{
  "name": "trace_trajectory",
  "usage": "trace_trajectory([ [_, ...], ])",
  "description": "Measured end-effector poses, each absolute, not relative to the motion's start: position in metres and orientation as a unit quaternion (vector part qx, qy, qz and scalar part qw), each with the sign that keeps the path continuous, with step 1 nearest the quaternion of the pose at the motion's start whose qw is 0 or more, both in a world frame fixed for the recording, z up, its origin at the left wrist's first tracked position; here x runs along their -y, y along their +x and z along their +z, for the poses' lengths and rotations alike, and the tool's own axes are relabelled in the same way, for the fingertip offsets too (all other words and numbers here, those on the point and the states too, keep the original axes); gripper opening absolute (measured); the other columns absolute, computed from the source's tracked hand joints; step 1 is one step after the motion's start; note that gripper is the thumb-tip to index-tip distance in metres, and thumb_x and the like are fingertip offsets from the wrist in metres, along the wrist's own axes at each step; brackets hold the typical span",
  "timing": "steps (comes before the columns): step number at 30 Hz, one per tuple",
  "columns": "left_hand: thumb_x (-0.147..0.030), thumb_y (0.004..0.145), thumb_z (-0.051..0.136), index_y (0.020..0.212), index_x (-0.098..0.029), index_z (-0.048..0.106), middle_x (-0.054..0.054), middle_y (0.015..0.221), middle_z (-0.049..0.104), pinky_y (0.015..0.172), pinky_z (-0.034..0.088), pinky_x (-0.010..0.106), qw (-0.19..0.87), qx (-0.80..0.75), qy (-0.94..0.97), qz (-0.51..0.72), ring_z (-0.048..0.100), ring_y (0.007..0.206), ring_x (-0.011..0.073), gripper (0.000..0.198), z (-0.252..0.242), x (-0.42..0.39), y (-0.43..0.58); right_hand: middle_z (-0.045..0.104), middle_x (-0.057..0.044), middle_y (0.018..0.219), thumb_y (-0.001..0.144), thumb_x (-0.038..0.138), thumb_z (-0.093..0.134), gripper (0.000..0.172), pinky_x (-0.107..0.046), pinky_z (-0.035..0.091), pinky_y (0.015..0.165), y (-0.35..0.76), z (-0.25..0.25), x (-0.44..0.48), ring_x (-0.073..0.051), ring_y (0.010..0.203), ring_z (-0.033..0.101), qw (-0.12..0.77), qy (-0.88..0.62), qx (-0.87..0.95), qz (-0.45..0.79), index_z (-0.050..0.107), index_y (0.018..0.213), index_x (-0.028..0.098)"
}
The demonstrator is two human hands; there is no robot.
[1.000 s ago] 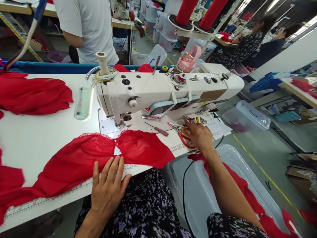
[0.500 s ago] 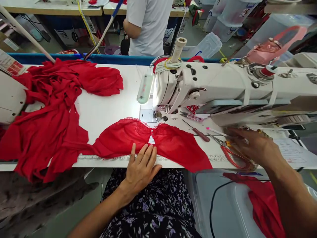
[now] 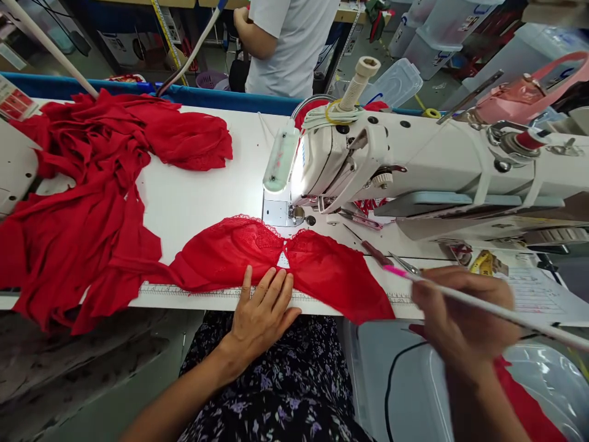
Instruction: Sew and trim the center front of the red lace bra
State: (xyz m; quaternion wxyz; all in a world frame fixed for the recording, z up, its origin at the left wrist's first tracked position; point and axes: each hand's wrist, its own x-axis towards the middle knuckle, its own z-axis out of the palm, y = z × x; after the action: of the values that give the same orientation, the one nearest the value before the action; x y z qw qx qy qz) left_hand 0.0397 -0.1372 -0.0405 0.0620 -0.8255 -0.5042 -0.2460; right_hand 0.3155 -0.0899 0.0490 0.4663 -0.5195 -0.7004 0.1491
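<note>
**Stick in my right, cloth under my left**

My right hand [image 3: 464, 322] is closed around a thin white stick with a pink tip [image 3: 483, 305]. The tip points left over the white table [image 3: 193, 202]. My left hand [image 3: 262, 313] lies flat and open on the red lace garment piece [image 3: 322, 270], which is spread in front of the white sewing machine [image 3: 414, 153]. A heap of loose red fabric [image 3: 92, 202] lies further left.

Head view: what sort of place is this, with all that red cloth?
Probably a garment sewing workshop: an industrial sewing machine on a long white table, red fabric piled at left, and a red lace piece under the left hand while the right hand holds a pink-tipped stick.
</note>
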Motion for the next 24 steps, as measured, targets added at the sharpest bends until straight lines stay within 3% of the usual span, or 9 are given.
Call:
trace_trajectory([
  [1, -0.043, 0.098, 0.054, 0.135, -0.011, 0.058, 0.010, 0.133, 0.066, 0.127, 0.007, 0.056, 0.061, 0.506, -0.825, -0.246, 0.058, 0.125, 0.0257, 0.049, -0.040, 0.137, 0.040, 0.056, 0.001, 0.067, 0.087, 0.023, 0.068, 0.015, -0.029, 0.042, 0.047, 0.298, 0.046, 0.091, -0.015, 0.057, 0.055, 0.520, -0.481, 0.664, 0.239, 0.054, 0.082, 0.026],
  [2, -0.042, 0.098, 0.053, 0.136, -0.012, 0.058, 0.010, 0.133, 0.066, 0.126, 0.007, 0.056, 0.059, 0.507, -0.824, -0.246, 0.058, 0.125, 0.0257, 0.049, -0.039, 0.137, 0.040, 0.059, 0.002, 0.071, 0.089, 0.026, 0.065, 0.012, -0.027, 0.043, 0.046, 0.282, 0.042, 0.090, -0.014, 0.055, 0.055, 0.508, -0.458, 0.647, 0.336, 0.054, 0.086, 0.026],
  [4, -0.042, 0.099, 0.053, 0.135, -0.011, 0.058, 0.010, 0.133, 0.066, 0.126, 0.006, 0.056, 0.059, 0.505, -0.825, -0.247, 0.059, 0.124, 0.0258, 0.048, -0.038, 0.137, 0.040, 0.062, 0.001, 0.070, 0.095, 0.031, 0.058, 0.009, -0.026, 0.046, 0.047, 0.254, 0.033, 0.087, -0.012, 0.054, 0.057, 0.446, -0.456, 0.626, 0.448, 0.057, 0.090, 0.024],
  [6, -0.042, 0.099, 0.054, 0.134, -0.011, 0.059, 0.010, 0.131, 0.067, 0.126, 0.006, 0.057, 0.059, 0.501, -0.826, -0.250, 0.059, 0.123, 0.0261, 0.047, -0.038, 0.137, 0.040, 0.065, 0.000, 0.070, 0.097, 0.036, 0.054, 0.016, -0.026, 0.049, 0.050, 0.233, 0.024, 0.080, -0.012, 0.055, 0.061, 0.372, -0.471, 0.622, 0.503, 0.062, 0.096, 0.021],
  [12, -0.038, 0.098, 0.056, 0.130, -0.009, 0.060, 0.012, 0.129, 0.067, 0.125, 0.013, 0.058, 0.041, 0.494, -0.821, -0.283, 0.059, 0.123, 0.0265, 0.043, -0.037, 0.138, 0.036, 0.067, 0.000, 0.076, 0.091, 0.032, 0.062, 0.012, -0.024, 0.049, 0.055, 0.214, 0.019, 0.069, -0.011, 0.061, 0.061, 0.329, -0.495, 0.647, 0.477, 0.066, 0.091, 0.021],
  [18, -0.034, 0.101, 0.051, 0.123, -0.001, 0.057, 0.017, 0.103, 0.069, 0.102, 0.048, 0.047, 0.017, 0.446, -0.794, -0.413, 0.063, 0.101, 0.0249, 0.041, -0.014, 0.141, 0.033, 0.072, -0.001, 0.080, 0.089, 0.023, 0.064, 0.008, -0.025, 0.050, 0.060, 0.219, 0.038, 0.091, -0.012, 0.067, 0.063, 0.308, -0.408, 0.730, 0.454, 0.069, 0.095, 0.022],
  [21, -0.024, 0.103, 0.041, 0.103, -0.006, 0.060, 0.007, 0.077, 0.063, 0.084, 0.051, 0.041, -0.058, 0.429, -0.804, -0.407, 0.056, 0.072, 0.0176, 0.026, -0.003, 0.140, 0.040, 0.071, 0.000, 0.078, 0.091, 0.024, 0.062, 0.012, -0.028, 0.050, 0.056, 0.218, 0.040, 0.106, -0.013, 0.063, 0.063, 0.339, -0.358, 0.725, 0.481, 0.069, 0.101, 0.025],
  [24, -0.025, 0.105, 0.034, 0.079, -0.017, 0.051, 0.001, 0.064, 0.053, 0.067, 0.044, 0.035, -0.139, 0.404, -0.808, -0.405, 0.045, 0.059, 0.0148, 0.032, 0.007, 0.142, 0.043, 0.065, 0.002, 0.065, 0.098, 0.030, 0.051, 0.021, -0.028, 0.047, 0.050, 0.220, 0.043, 0.114, -0.013, 0.052, 0.058, 0.349, -0.353, 0.706, 0.506, 0.072, 0.101, 0.027],
])
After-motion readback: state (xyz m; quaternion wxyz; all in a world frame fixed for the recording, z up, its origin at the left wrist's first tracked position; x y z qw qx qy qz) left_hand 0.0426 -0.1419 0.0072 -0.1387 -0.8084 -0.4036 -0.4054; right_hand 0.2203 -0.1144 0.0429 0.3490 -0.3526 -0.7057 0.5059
